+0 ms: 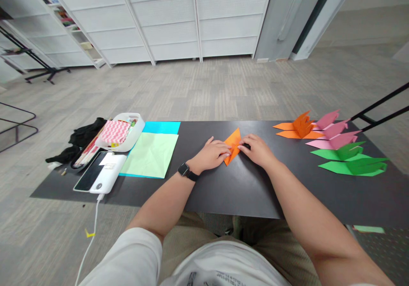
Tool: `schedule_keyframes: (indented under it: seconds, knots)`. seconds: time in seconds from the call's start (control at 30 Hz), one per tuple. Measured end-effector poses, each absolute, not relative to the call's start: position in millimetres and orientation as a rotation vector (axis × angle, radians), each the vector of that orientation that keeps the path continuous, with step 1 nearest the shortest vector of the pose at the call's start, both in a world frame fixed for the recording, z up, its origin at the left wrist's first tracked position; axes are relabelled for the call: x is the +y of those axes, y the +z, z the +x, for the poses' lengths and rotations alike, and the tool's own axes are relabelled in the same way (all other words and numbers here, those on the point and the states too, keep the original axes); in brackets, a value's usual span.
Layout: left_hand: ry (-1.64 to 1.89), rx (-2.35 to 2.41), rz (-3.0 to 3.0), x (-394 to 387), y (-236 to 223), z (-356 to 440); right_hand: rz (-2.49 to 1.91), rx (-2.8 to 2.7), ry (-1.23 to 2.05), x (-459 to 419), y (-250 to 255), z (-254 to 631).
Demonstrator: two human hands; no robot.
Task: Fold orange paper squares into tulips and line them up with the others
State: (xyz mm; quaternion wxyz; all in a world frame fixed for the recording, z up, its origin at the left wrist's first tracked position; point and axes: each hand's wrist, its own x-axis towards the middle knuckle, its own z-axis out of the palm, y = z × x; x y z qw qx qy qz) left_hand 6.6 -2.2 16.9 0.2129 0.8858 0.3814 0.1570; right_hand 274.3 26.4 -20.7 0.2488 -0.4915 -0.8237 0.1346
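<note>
A folded piece of orange origami paper (232,144) lies on the dark table in front of me, with points at its top and bottom. My left hand (213,154), with a black watch on the wrist, holds its left side, fingers pressed on the paper and thumb raised apart. At the right edge, my right hand (256,149) pinches the paper between thumb and curled fingers. Parts of the folds are hidden under my fingertips.
Folded paper figures stand at the right: orange (302,126), pink (334,130) and green (354,162). Leftward lie light green paper sheets (151,154) over blue ones (162,127), a white basket (138,128), a phone (91,173) and a cabled white power bank (110,173).
</note>
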Motion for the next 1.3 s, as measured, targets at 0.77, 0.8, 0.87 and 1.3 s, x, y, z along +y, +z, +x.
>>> schedule_keyframes:
  seconds: [0.77,0.8,0.87,1.3]
  knots:
    - [0.397,1.094,2.481,-5,20,11,-1.506,-2.218,0.251,23,-20,263]
    - [0.390,1.090,2.488,-6,21,11,-1.511,-2.216,0.245,23,-20,262]
    - [0.377,1.096,2.501,-6,20,11,-1.515,-2.214,0.231,23,-20,261]
    - [0.314,1.192,2.587,-5,16,15,-1.536,-2.170,0.194,26,-22,253]
